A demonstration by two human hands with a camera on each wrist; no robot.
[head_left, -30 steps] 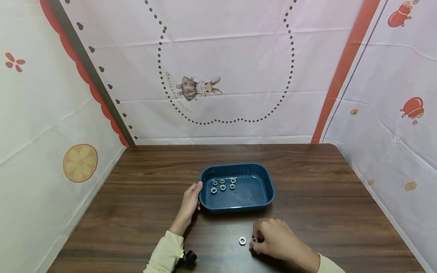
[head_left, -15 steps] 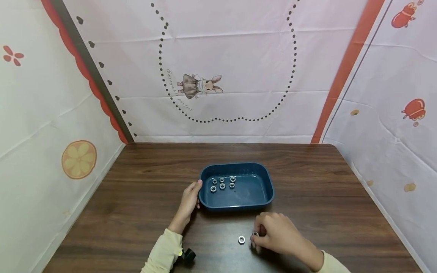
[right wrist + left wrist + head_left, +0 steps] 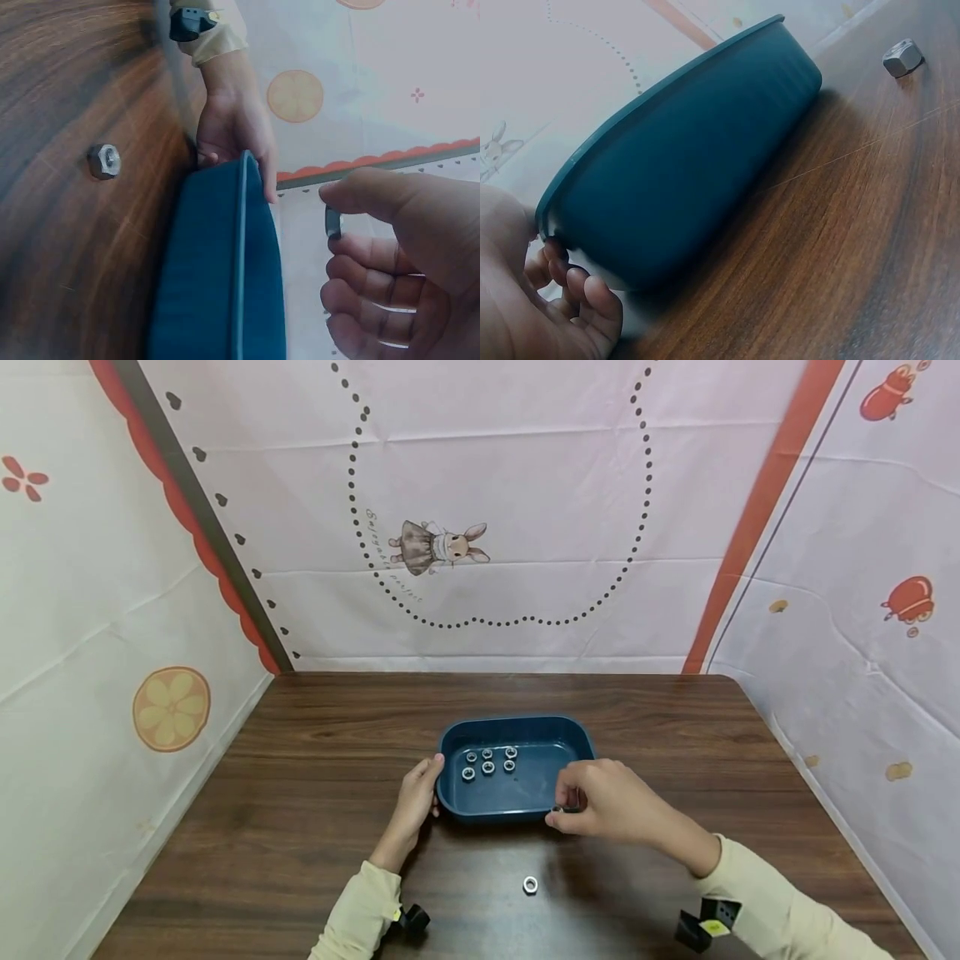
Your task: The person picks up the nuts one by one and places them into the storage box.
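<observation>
My left hand (image 3: 414,797) grips the left end of a blue rectangular tray (image 3: 480,816), its thumb over the rim and its fingers curled underneath in the left wrist view. Between thumb and index finger, my right hand (image 3: 611,802) pinches a small metal hex nut (image 3: 333,222). It hangs close over the tray's near rim, towards the right. Inside the tray, several nuts (image 3: 488,767) lie in two rows on the left side. Another loose nut (image 3: 530,885) rests on the table in front of the tray.
The dark wood-grain table (image 3: 337,735) runs back to a printed cloth wall (image 3: 540,527), with cloth on both sides too. Black wrist cameras (image 3: 705,927) sit on the sleeves.
My right hand has lifted the nut from the table and carried it forward to the tray's near rim. My left hand keeps its grip on the tray.
</observation>
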